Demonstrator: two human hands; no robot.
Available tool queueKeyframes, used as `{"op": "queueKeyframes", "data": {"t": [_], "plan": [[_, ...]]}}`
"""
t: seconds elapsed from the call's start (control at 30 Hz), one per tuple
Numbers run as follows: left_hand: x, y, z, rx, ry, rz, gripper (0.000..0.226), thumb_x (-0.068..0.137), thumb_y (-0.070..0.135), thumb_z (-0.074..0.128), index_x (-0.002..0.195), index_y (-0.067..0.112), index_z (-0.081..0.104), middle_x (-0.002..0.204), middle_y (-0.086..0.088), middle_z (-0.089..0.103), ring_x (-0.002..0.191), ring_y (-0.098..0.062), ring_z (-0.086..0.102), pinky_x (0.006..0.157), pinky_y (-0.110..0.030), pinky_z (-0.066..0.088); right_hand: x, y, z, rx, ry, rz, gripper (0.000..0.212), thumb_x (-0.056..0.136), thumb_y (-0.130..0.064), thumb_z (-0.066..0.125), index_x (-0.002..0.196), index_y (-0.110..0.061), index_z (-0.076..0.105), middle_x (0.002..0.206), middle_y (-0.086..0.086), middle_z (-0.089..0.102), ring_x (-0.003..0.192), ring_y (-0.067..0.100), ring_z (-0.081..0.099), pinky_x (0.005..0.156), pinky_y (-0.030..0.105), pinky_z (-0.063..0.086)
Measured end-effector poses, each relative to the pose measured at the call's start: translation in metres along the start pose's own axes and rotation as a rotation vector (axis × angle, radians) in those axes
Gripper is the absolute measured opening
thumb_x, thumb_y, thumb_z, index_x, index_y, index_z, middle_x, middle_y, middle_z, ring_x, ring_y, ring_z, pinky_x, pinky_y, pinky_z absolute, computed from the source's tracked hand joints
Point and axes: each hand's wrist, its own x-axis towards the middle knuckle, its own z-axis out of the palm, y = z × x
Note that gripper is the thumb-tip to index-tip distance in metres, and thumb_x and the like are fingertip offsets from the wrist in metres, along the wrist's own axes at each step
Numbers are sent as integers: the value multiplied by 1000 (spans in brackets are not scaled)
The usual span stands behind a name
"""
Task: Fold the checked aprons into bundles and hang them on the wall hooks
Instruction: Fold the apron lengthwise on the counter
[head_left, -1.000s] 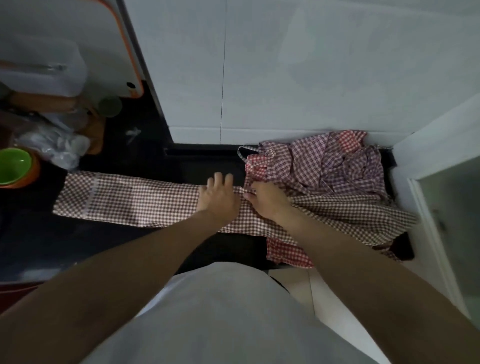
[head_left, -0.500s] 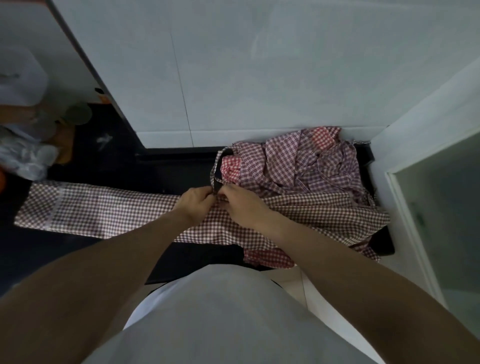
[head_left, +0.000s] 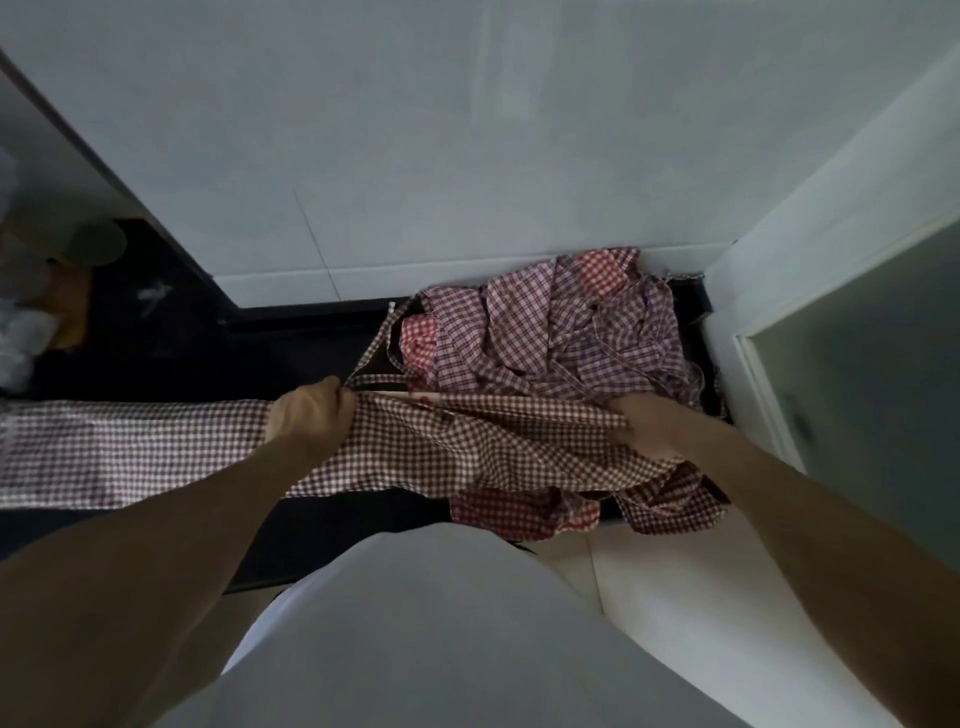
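Observation:
A brown-and-white checked apron lies stretched left to right across the dark counter. My left hand grips its upper edge near the middle, where a thin strap loops away. My right hand holds the apron's gathered right part, fingers buried in the cloth. Behind both hands sits a heap of crumpled red and purple checked aprons in the counter's back right corner. No wall hooks are in view.
A white tiled wall rises behind the counter, and a white door frame closes the right side. Blurred plastic bags and containers sit at the far left. More checked cloth hangs over the counter's front edge.
My hands were together at the apron's middle; my right hand has since slid right along the cloth, spreading it. The view has turned to the right.

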Motion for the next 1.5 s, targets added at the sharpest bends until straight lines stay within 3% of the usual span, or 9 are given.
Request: {"op": "queueKeyframes", "data": {"t": [0.1,0.23,0.43,0.53,0.67,0.87,1.07,1.3,1.5], "plan": [[6,1,-2,17,-7,8,33,103,32,37,91,8,56,86,-17,66,75,-32,57,71,-39,43,-10,40,-16,55,-26,104,23,101,-35,54,114,-19,65,118,5,65,103,21,60,84,27,44],[11,9,-1,-19,-30,13,36,103,33,37,90,7,57,89,-17,66,79,-34,59,73,-39,44,-20,66,-26,95,346,161,67,82,-78,43,80,-15,66,80,4,65,76,24,61,66,34,43],[12,20,2,-16,-69,-8,36,104,35,36,88,9,56,94,-17,66,78,-28,54,72,-35,41,-23,67,-17,86,947,377,26,88,-16,65,111,-5,58,114,22,52,103,42,53,88,49,45],[10,21,2,-16,-56,-7,36,104,34,37,90,8,57,97,-20,66,88,-37,61,75,-37,42,-15,19,6,33,1151,77,18,89,-26,59,96,-9,61,107,14,54,104,34,51,94,49,40],[10,20,1,-28,-62,-18,37,104,35,37,90,8,58,97,-19,66,81,-31,56,74,-35,41,-5,-52,50,-120,1061,-256,37,85,-52,68,98,-17,65,122,6,58,122,27,50,111,56,25],[11,13,-1,-68,-96,-50,38,103,37,36,86,11,59,93,-13,64,83,-28,57,76,-37,45,19,-80,83,-316,653,-97,95,69,-92,37,122,-17,64,145,7,50,143,33,33,115,64,-11],[11,12,-3,-106,-127,-69,36,103,35,38,90,10,60,91,-8,57,85,-26,55,76,-35,42,21,-75,90,-73,869,-207,38,83,-48,58,96,-14,65,102,6,59,98,25,55,87,43,44],[13,7,-3,-175,-140,14,42,105,35,39,88,3,61,87,-11,62,84,-28,60,75,-35,46,22,-61,84,370,480,-187,38,104,-28,50,76,-4,58,67,4,57,57,12,49,56,25,40],[14,4,-2,-85,-243,70,40,105,45,36,97,10,54,91,-9,59,90,-29,61,83,-40,49,20,-49,81,302,452,-125,35,102,-35,54,87,-5,63,71,-13,50,61,-4,43,66,20,35]]}}
